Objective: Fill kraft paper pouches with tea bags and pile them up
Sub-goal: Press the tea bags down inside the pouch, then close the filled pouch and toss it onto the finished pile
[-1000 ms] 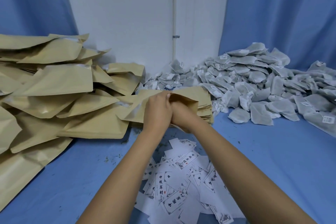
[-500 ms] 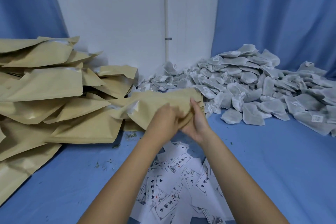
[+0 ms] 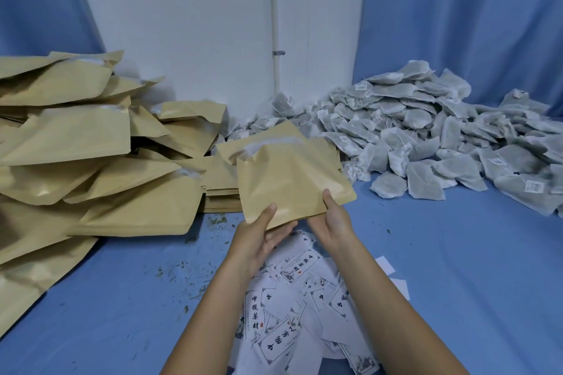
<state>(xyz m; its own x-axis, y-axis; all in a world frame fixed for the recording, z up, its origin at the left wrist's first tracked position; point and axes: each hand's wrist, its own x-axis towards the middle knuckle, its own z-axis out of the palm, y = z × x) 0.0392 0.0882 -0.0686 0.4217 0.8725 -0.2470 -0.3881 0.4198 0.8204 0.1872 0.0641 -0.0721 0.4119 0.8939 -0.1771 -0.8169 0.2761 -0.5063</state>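
Head: one pouch (image 3: 286,183); two hands (image 3: 259,237) (image 3: 333,222)

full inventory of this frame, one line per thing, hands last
held pouch: 1, kraft tan, centre, mouth gaping at the top
piled pouches: many, kraft tan, puffed, heaped on the left
flat pouch stack: 1 stack, kraft tan, behind the held pouch
tea bags: large heap, grey-green with white tags, right rear
printed cards: many, white with black print, near centre under the forearms
tea crumbs: scattered, green, on the cover by the pile
table cover: 1, blue, whole work surface
curtains: 2, blue, far left and right
wall: white, rear centre
pipe: 1, white, upright on the wall
left hand: grips the pouch's lower left corner
right hand: grips its lower right edge
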